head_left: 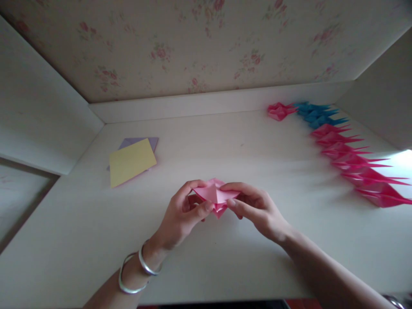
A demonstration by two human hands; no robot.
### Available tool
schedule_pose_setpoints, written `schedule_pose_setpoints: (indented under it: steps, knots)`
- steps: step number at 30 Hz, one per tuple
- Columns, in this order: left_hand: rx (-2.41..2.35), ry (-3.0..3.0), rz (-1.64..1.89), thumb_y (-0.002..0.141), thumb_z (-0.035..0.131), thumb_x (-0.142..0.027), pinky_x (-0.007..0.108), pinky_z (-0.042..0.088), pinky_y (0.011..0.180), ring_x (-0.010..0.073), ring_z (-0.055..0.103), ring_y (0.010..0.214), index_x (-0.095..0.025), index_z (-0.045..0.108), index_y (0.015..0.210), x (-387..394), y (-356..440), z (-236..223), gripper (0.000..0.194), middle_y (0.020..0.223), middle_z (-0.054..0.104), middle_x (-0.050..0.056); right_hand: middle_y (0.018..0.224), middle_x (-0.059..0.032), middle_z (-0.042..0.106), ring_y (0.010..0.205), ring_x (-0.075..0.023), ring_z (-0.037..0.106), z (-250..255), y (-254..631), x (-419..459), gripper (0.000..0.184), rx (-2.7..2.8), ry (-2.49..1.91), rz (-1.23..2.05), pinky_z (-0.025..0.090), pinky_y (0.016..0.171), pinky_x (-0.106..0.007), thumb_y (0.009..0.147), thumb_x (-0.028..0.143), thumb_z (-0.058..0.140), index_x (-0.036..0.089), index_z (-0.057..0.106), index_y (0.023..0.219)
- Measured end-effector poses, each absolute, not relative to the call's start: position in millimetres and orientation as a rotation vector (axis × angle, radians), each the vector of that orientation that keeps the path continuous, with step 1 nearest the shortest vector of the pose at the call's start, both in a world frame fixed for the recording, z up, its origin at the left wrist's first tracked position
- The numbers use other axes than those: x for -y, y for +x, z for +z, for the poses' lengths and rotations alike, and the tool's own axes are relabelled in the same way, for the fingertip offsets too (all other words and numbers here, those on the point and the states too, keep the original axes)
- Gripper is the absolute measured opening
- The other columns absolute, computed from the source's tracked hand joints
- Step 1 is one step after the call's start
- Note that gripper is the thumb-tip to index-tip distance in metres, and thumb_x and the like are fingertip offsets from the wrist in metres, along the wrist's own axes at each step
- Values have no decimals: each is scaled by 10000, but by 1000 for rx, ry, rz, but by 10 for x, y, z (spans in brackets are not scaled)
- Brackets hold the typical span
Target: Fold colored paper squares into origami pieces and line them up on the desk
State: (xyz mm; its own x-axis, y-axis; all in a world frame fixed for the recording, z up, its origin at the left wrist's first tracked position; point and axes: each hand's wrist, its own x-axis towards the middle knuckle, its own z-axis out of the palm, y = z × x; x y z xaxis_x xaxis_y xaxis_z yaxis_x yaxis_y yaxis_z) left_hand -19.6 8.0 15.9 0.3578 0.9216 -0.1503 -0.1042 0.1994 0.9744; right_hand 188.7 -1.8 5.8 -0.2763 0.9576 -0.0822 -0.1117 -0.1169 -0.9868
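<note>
A pink folded origami paper (216, 193) is held above the white desk, between both hands near the middle of the view. My left hand (185, 210) pinches its left side, thumb at the lower edge and index finger at the upper left. On the other side my right hand (259, 208) grips it, with the index finger lying over the top and the thumb at the lower right. Creased flaps spread sideways, and a lower point shows beneath them. Some fingertips are hidden behind the paper.
Yellow square paper (131, 163) lies over purple paper (138, 140) at the left. Along the right runs a row of pink folded figures (349, 162) and blue ones (317, 113); another pink figure (280, 111) sits at the back. White side panels and a floral wall bound the desk (206, 266).
</note>
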Motion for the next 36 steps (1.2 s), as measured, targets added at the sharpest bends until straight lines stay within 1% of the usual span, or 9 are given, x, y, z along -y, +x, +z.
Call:
schedule_pose_setpoints:
  steps: [5,8,10,15,22,25,28,32,36]
  knots:
    - [-827,1152,898,834,736,-263,225,511,611,138,617,784,-222,580,1141,-80,-183,161,347,1227,630,106,840,-24,700,592,-97,501,47,1877,1,261,1285,-1106,1463,369,510,-225,875,388,688,239,732,1085]
    - [-813,1165,853,843,722,-227,217,506,614,134,602,781,-244,588,1162,-78,-186,162,347,1133,638,76,864,-30,714,605,-106,529,46,1871,4,257,1322,-1136,1398,394,527,-235,890,412,660,244,741,1067]
    - [-810,1197,840,843,710,-208,215,505,605,128,585,759,-245,619,1149,-80,-193,147,321,1052,612,57,894,-44,720,683,-135,581,52,1874,13,253,1405,-1160,1328,438,586,-256,885,406,669,236,742,1057]
    - [-759,1274,815,799,710,-126,246,547,664,167,589,886,-297,649,1235,-100,-210,86,472,1201,500,80,917,-72,712,802,-191,631,91,1895,30,283,1629,-1094,1257,489,668,-309,880,396,675,210,719,1090]
    - [-815,1361,881,763,766,-127,234,555,741,210,608,1040,-355,749,1087,-127,-210,102,397,1204,538,59,862,-62,677,753,-180,616,85,1910,21,297,1667,-986,1250,489,652,-306,822,377,746,190,712,1050]
    - [-821,1422,895,781,758,-134,245,567,750,216,617,1067,-399,734,1111,-124,-210,90,423,1238,557,52,842,-55,670,733,-176,614,73,1914,17,292,1664,-963,1228,489,642,-303,794,352,779,188,713,1027]
    - [-846,1505,916,804,744,-141,269,581,766,223,621,1095,-425,710,1145,-111,-213,65,445,1281,560,52,848,-56,677,747,-177,625,79,1917,11,223,1674,-956,1201,496,659,-306,820,311,760,198,725,1010]
    - [-860,1747,991,793,763,-146,318,588,819,220,638,1070,-404,694,1177,-92,-231,58,468,1270,559,65,889,-66,693,781,-179,640,114,1939,-7,197,1710,-900,1174,514,692,-313,836,259,746,208,742,1026]
    - [-771,2000,1046,819,734,-124,332,600,820,200,632,1058,-395,625,1271,-94,-256,65,538,1280,533,72,939,-79,696,830,-193,662,160,1994,-28,253,1776,-820,1141,551,738,-333,802,256,778,219,752,1051]
